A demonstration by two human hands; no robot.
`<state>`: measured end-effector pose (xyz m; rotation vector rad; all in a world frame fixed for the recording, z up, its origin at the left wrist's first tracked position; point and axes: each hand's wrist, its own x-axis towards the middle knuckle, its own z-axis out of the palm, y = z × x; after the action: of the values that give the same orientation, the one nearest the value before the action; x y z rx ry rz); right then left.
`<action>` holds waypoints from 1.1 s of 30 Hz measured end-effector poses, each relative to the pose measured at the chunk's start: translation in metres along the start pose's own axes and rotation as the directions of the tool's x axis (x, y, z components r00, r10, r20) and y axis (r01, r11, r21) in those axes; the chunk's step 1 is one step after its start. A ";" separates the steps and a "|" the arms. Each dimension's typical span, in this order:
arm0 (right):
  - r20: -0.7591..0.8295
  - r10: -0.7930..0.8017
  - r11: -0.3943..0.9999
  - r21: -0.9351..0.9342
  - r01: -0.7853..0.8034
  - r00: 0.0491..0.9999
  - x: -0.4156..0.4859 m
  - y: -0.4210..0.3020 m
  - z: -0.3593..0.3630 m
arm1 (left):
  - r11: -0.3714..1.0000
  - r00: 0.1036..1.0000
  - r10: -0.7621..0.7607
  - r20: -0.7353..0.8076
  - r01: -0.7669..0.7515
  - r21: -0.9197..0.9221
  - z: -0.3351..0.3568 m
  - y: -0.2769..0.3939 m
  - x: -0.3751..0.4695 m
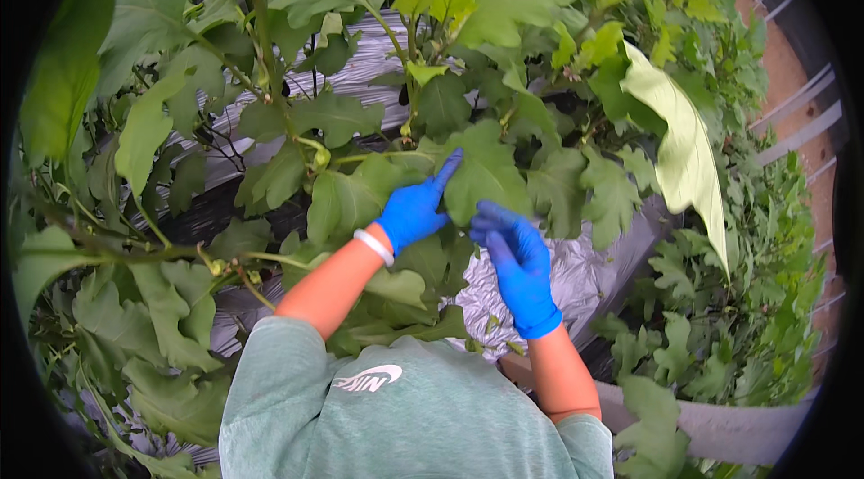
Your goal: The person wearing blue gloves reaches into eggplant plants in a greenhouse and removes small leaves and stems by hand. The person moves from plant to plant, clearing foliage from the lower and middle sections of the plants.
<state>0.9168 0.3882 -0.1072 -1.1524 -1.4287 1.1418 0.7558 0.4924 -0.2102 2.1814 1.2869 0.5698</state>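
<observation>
My left hand (415, 207), in a blue glove with a white band at the wrist, lies against the foliage, its index finger stretched along the edge of a broad lobed leaf (487, 172). Whether its other fingers hold anything is hidden. My right hand (513, 256), also blue-gloved, is just below that leaf's tip. Its fingers are partly bent and slightly blurred, with nothing visible between them. A green stem (378, 156) runs behind my left fingertips. Left of it, a small green bud or calyx (322, 157) sits on a plant stem.
Tall leafy plants, apparently eggplant, surround me. Silvery plastic mulch (574, 276) covers the ground below. A thick stem (135, 253) crosses on the left. A large pale leaf (682, 141) hangs at the right. Beyond are a curved grey band (729, 428) and brown soil (776, 74).
</observation>
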 end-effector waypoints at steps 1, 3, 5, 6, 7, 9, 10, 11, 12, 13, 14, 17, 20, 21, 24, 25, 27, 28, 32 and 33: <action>0.012 0.003 0.997 0.077 -0.004 1.000 0.027 -0.001 0.000 | 0.994 0.994 -0.068 -0.088 0.060 -0.089 -0.001 0.000 0.006; 0.049 -0.006 0.976 0.216 -0.005 0.999 0.077 0.002 0.000 | 0.999 0.991 -0.023 -0.131 0.028 0.035 -0.001 -0.003 0.015; 0.057 0.153 0.953 0.255 -0.162 0.987 0.121 0.010 0.009 | 0.990 0.996 0.016 -0.084 -0.004 0.138 0.004 -0.007 0.018; 0.072 0.192 0.939 0.277 -0.204 0.979 0.142 0.015 0.013 | 0.995 0.995 0.033 -0.089 -0.024 0.099 0.009 -0.009 0.016; 0.081 0.226 0.934 0.264 -0.239 0.971 0.160 0.020 0.016 | 0.991 0.998 0.046 -0.046 -0.040 0.125 0.012 -0.012 0.013; 0.097 0.291 0.927 0.220 -0.305 0.952 0.197 0.030 0.023 | 0.983 0.998 0.059 0.032 -0.063 0.171 0.018 -0.016 0.007; 0.071 0.295 0.933 0.196 -0.303 0.953 0.216 0.036 0.026 | 0.974 0.998 0.046 0.053 -0.057 0.217 0.019 -0.017 0.003; 0.073 0.237 0.953 0.178 -0.246 0.969 0.233 0.041 0.028 | 0.973 0.998 0.063 0.017 -0.066 0.222 0.019 -0.018 0.001; 0.060 0.206 0.965 0.150 -0.213 0.977 0.248 0.046 0.029 | 0.974 0.998 0.053 0.029 -0.059 0.219 0.018 -0.016 -0.003; 0.064 0.155 0.979 0.126 -0.162 0.986 0.259 0.052 0.030 | 0.975 0.998 0.040 0.042 -0.048 0.218 0.016 -0.013 -0.006; 0.070 0.193 0.975 0.101 -0.199 0.979 0.267 0.058 0.029 | 0.976 0.998 0.016 0.067 -0.030 0.218 0.013 -0.009 -0.008; 0.110 0.141 0.990 -0.004 -0.141 0.984 0.280 0.076 0.025 | 0.987 0.990 -0.046 0.130 0.025 0.158 -0.006 0.007 -0.012; 0.150 -0.069 0.981 -0.167 0.094 0.986 0.278 0.091 0.017 | 0.991 0.996 -0.036 0.082 0.046 -0.123 -0.042 0.018 -0.007; 0.178 -0.115 0.981 -0.135 0.140 0.977 0.276 0.094 0.013 | 0.963 1.000 -0.026 -0.008 0.023 -0.269 -0.059 0.018 -0.001; 0.208 -0.061 0.992 0.122 0.036 0.976 0.268 0.102 0.000 | 0.815 0.901 -0.262 -0.347 0.014 -0.580 -0.109 0.015 0.034; 0.185 -0.029 0.983 0.185 -0.006 0.982 0.266 0.104 -0.005 | 0.837 0.831 -0.374 -0.412 0.112 -0.535 -0.125 0.013 0.049; 0.172 -0.056 0.929 0.370 -0.011 0.984 0.263 0.109 -0.014 | 0.865 0.811 -0.144 -0.567 -0.175 -0.471 -0.137 0.018 0.081; 0.106 0.010 0.960 0.278 -0.039 0.994 0.262 0.112 -0.018 | 0.852 0.840 -0.101 -0.533 -0.204 -0.483 -0.138 0.020 0.092; 0.065 0.034 0.994 0.102 -0.041 0.997 0.256 0.115 -0.033 | 0.851 0.862 -0.020 -0.506 -0.251 -0.461 -0.123 0.024 0.126; 0.164 -0.031 0.999 0.042 0.024 0.986 0.254 0.113 -0.035 | 0.856 0.853 -0.028 -0.521 -0.248 -0.453 -0.117 0.023 0.131</action>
<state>0.9348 0.6559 -0.1861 -1.0263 -1.5350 1.2644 0.7600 0.6265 -0.0948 1.7112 1.0769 1.4449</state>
